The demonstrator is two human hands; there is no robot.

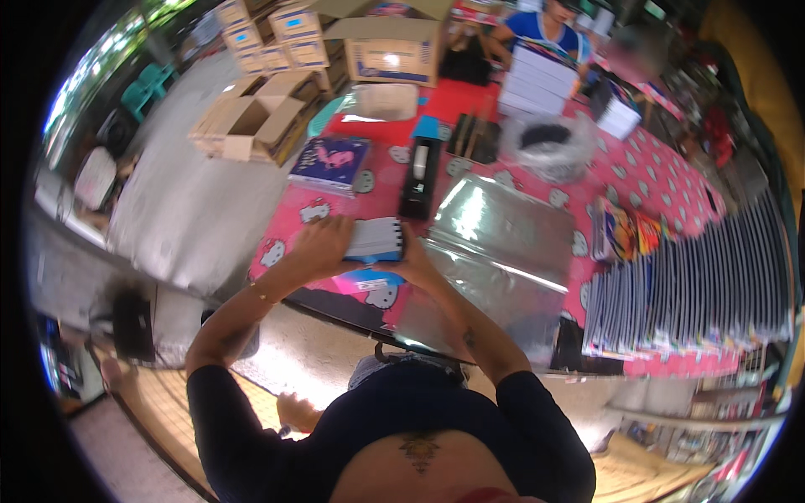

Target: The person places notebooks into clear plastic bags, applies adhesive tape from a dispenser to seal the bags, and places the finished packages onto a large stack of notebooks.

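Note:
A small stack of white-paged notebooks [374, 238] with black spiral binding along the right side stands near the table's front edge, between my hands. A blue and pink cover shows at its lower side. My left hand [329, 241] grips the stack's left end. My right hand [414, 256] is closed around its right end, by the binding; the fingertips are partly hidden. Just beyond lies a long black device [418, 178] with a blue end. Clear plastic sheets [507, 222] lie right of my right hand. A purple wrapped pack [331, 164] rests at the far left.
A long row of packed notebooks [688, 285] fills the table's right side. Cardboard boxes [260, 117] stand beyond the table's left. A clear bag [549, 147] with something dark inside sits further back, near a tall stack of notebooks [537, 80]. A person in blue [537, 27] is across the table.

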